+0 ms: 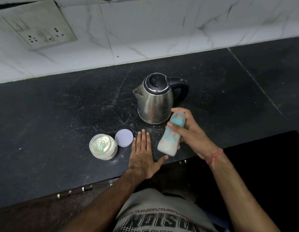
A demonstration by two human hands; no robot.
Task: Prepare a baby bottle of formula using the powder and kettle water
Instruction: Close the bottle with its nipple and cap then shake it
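Nearest the camera: grey printed shirt (162, 213) at bottom centre, both forearms reaching fwd over the front edge of the black stone desk (61, 106).

Left hand (143, 154) lies flat, palm down on the desk, fingers straight and close together, thumb spread to the right, holding nothing.

Right hand (189, 131) is wrapped round the baby bottle (171, 134), thumb across the front at the teal collar, fingers behind; a red thread sits on that wrist. Bottle is tilted, base toward the person and teat end up toward the kettle, held above the desk just right of the left hand. It's blurred; body is translucent w/ teal and pinkish prints, contents look milky-white, clear cap over the top end. Can't tell fill level.

Left of the left hand: round powder jar (103, 147), open, pale cream powder inside w/ a teal scoop (101, 145) stuck in it. Its lilac lid (124, 137) lies flat on the desk, touching the jar's right side, just beside the left fingertips.

Further back: steel kettle (153, 99) upright on the desk, black lid down, spout to the left, black handle to the right; the bottle's top overlaps its lower right side in view.

Farthest: white marble-look wall tiles and a grimy socket plate (36, 24) upper left.
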